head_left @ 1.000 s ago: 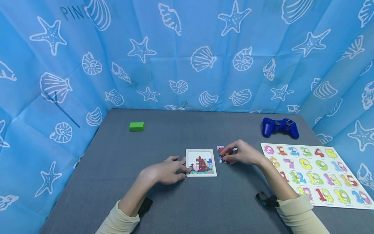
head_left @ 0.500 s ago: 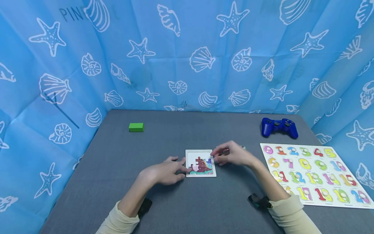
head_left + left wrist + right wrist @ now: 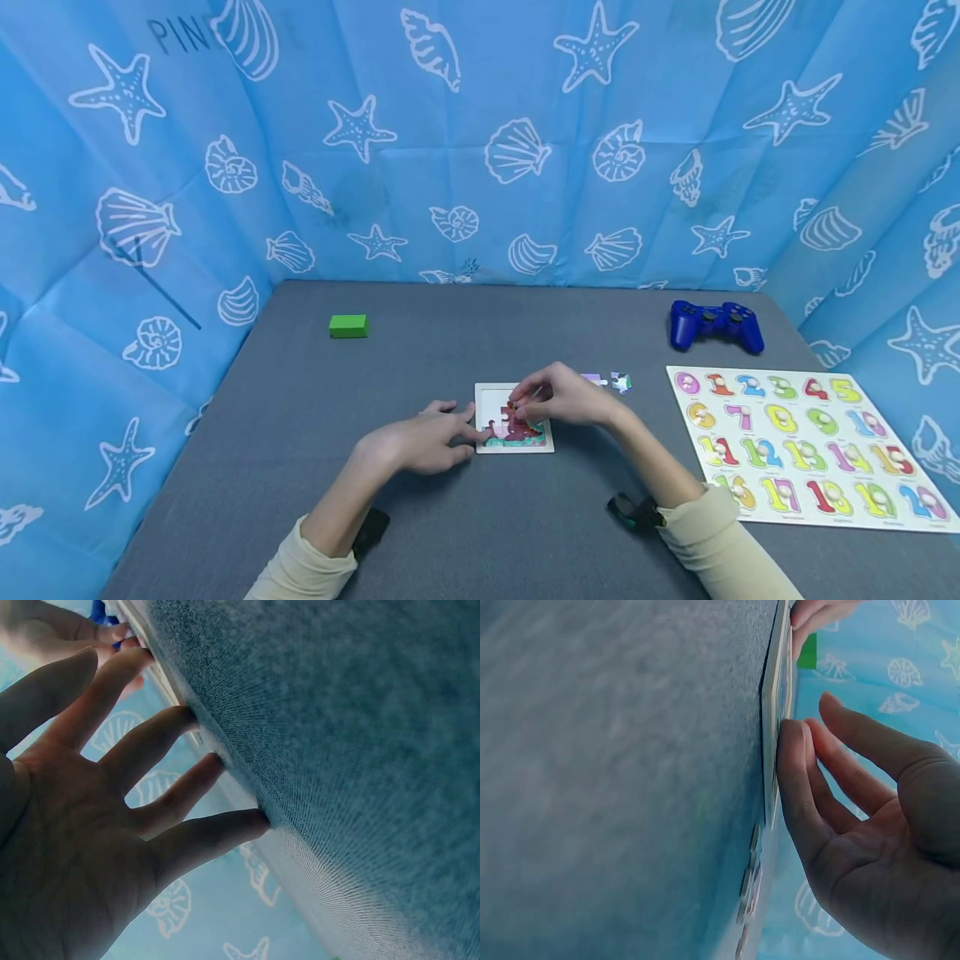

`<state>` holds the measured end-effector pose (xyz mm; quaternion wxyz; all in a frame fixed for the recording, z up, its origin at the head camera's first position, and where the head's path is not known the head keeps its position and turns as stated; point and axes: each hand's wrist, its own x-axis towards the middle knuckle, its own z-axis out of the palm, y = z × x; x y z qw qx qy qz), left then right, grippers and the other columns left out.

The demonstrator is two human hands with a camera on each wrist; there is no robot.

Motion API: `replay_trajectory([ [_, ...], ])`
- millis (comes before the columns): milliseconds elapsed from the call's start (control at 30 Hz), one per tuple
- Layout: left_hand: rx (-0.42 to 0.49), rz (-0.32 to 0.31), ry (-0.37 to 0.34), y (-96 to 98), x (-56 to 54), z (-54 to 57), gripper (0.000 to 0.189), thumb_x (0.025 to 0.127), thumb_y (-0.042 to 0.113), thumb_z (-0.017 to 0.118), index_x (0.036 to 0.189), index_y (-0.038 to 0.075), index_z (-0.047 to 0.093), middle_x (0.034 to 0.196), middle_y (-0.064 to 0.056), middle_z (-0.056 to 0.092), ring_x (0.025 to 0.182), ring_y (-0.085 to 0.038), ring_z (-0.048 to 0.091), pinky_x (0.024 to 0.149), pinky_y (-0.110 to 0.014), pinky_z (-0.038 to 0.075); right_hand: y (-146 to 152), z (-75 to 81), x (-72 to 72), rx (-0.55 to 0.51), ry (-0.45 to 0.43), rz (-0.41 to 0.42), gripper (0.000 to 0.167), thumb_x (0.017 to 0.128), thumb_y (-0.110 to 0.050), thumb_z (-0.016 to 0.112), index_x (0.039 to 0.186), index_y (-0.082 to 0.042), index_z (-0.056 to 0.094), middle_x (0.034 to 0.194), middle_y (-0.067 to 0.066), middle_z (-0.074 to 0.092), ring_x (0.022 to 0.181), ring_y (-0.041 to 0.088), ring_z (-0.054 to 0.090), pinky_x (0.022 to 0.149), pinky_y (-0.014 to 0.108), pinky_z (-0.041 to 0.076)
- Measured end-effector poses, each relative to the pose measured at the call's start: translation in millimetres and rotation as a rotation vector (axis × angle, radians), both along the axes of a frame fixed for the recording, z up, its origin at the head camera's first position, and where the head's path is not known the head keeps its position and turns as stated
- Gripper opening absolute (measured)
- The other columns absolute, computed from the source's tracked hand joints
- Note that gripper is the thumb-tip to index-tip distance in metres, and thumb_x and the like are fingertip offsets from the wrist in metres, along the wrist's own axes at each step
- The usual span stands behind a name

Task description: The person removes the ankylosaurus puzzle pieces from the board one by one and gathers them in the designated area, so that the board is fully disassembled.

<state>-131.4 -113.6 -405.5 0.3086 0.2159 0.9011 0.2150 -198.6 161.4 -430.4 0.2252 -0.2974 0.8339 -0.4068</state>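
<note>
A square white puzzle tray [image 3: 487, 388] lies on the table, its lower part filled with a dinosaur picture [image 3: 520, 430]. My left hand [image 3: 431, 440] rests at the tray's left edge with its fingers spread, the fingertips against the rim in the left wrist view. Over the tray's upper right, my right hand [image 3: 562, 396] pinches a small puzzle piece, mostly hidden by the fingers. The right wrist view has these fingertips [image 3: 791, 731] right at the tray's face. Loose puzzle pieces lie right of the tray, one purple [image 3: 594, 378] and one white and green [image 3: 621, 382].
A number board [image 3: 806, 446] with knobbed pieces lies at the right. Behind it sits a blue game controller [image 3: 716, 325]. A green block [image 3: 348, 326] stands at the back left. A blue shell-patterned curtain [image 3: 450, 167] hangs round the grey table.
My right hand has moved left from the loose pieces to above the tray, uncovering pieces on the right. The left hand has stayed at the tray's edge.
</note>
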Motion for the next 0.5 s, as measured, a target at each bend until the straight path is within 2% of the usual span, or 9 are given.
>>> replay_trajectory([
  [167, 0.011, -0.007, -0.003, -0.5, -0.7, -0.2, 0.042, 0.113, 0.029, 0.059, 0.155, 0.032, 0.062, 0.181, -0.004, 0.028, 0.171, -0.037, 0.016, 0.133, -0.069, 0.023, -7.6, 2.1, 0.0, 0.035, -0.006, -0.030, 0.023, 0.099, -0.012, 0.078, 0.118, 0.002, 0.079, 0.105, 0.013, 0.082, 0.091, 0.015, 0.074, 0.080, 0.021, 0.058],
  [333, 0.016, -0.010, -0.004, -0.7, -1.3, -0.8, 0.042, 0.113, 0.029, 0.058, 0.155, 0.032, 0.062, 0.181, -0.004, 0.028, 0.171, -0.038, 0.015, 0.134, -0.068, 0.022, -12.9, 2.5, 0.0, 0.094, 0.004, -0.083, 0.019, 0.094, -0.008, 0.082, 0.112, -0.001, 0.081, 0.094, 0.007, 0.078, 0.082, 0.011, 0.066, 0.072, 0.022, 0.054],
  [500, 0.018, -0.015, 0.000, -1.2, -1.9, -0.8, 0.043, 0.113, 0.028, 0.057, 0.156, 0.032, 0.061, 0.181, -0.005, 0.028, 0.171, -0.038, 0.016, 0.133, -0.069, 0.023, -15.9, 2.5, -0.9, 0.119, -0.001, -0.101, 0.017, 0.092, -0.004, 0.083, 0.108, -0.002, 0.081, 0.089, 0.005, 0.074, 0.079, 0.010, 0.062, 0.070, 0.021, 0.052],
])
